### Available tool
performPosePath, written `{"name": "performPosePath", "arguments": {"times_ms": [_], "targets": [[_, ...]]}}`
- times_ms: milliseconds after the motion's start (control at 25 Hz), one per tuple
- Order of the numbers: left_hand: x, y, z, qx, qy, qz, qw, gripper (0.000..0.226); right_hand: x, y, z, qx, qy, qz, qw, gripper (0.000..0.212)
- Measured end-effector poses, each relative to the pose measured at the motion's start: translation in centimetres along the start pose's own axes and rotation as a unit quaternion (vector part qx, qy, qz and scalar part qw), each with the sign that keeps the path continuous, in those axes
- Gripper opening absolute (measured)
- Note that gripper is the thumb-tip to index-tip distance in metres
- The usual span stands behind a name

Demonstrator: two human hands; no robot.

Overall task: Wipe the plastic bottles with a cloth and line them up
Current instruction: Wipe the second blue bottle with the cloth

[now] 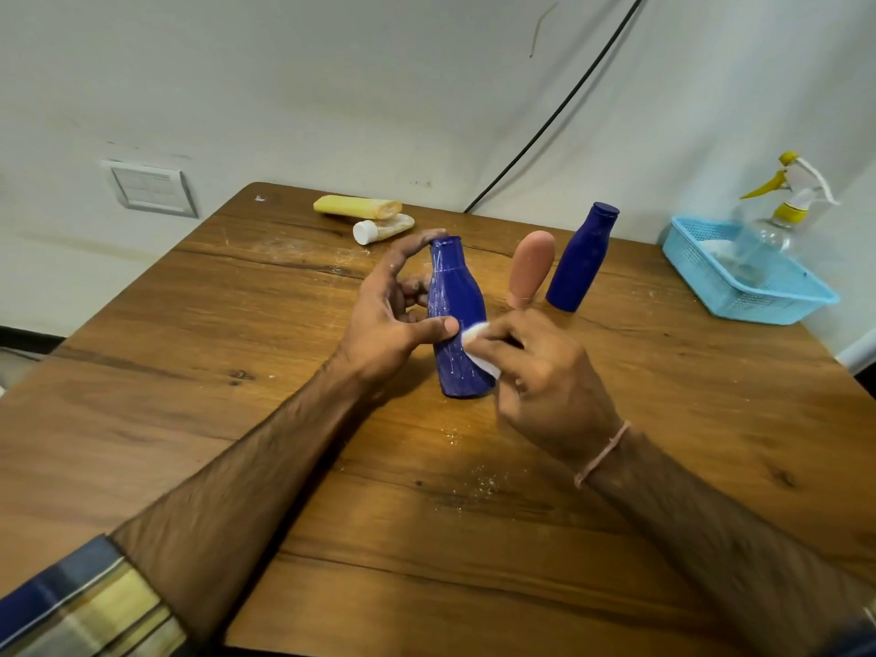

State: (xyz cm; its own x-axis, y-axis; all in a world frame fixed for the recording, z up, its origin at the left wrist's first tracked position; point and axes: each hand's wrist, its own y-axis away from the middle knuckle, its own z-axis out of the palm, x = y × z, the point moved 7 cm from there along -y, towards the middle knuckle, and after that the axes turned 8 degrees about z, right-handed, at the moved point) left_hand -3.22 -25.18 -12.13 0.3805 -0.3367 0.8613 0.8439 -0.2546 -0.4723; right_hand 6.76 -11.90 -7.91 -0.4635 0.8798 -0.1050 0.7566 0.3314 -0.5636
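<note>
We find the left hand (396,320) curled around a blue bottle (457,320) at the middle of the wooden table (199,334), forefinger hooked over its top and thumb pressed against its side; the bottle stands tilted and is streaked with white marks. The right hand (540,372) has its fingers bunched together, pinching a white cloth (479,346) flat against the bottle's lower right side. We can read no brand or label on any bottle. Beyond the hands, a pink bottle (531,267) and a second blue bottle (580,258) stand just beside each other. At the far edge two yellow bottles (358,207) lie on their sides, touching. At the right, a light blue basket (739,296) holds a clear spray bottle (777,220) with a yellow trigger and something white we cannot identify.
</note>
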Motion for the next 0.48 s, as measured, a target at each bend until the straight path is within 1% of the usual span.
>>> {"name": "performPosePath", "arguments": {"times_ms": [40, 80, 200, 240, 320, 400, 480], "targets": [[-0.3, -0.1, -0.1, 0.006, 0.011, -0.008, 1.000, 0.090, 0.3, 0.5, 0.0, -0.007, -0.005, 0.005, 1.000, 0.028], [-0.6, -0.2, -0.1, 0.006, 0.025, -0.017, 1.000, 0.091, 0.6, 0.4, -0.2, 0.003, -0.014, 0.016, 1.000, 0.028], [-1.3, -0.5, 0.0, -0.002, 0.077, -0.049, 0.996, 0.093, 1.5, -1.6, -1.1, 0.054, -0.045, 0.068, 0.995, 0.032], [-1.5, -0.5, 0.0, -0.003, 0.092, -0.058, 0.994, 0.093, 1.4, -1.8, -0.8, 0.049, -0.052, 0.077, 0.994, 0.033], [-1.8, -0.4, -0.1, 0.002, 0.106, -0.071, 0.992, 0.093, 1.0, -0.4, 0.2, 0.023, -0.050, 0.066, 0.996, 0.031], [-1.8, -0.4, -0.4, 0.009, 0.095, -0.082, 0.992, 0.093, 0.3, 2.2, 1.0, -0.012, -0.031, 0.037, 0.999, 0.027], [-1.9, -0.5, -0.5, 0.014, 0.079, -0.086, 0.993, 0.095, 0.1, 3.7, 0.9, -0.039, -0.030, 0.020, 0.999, 0.028]]}}
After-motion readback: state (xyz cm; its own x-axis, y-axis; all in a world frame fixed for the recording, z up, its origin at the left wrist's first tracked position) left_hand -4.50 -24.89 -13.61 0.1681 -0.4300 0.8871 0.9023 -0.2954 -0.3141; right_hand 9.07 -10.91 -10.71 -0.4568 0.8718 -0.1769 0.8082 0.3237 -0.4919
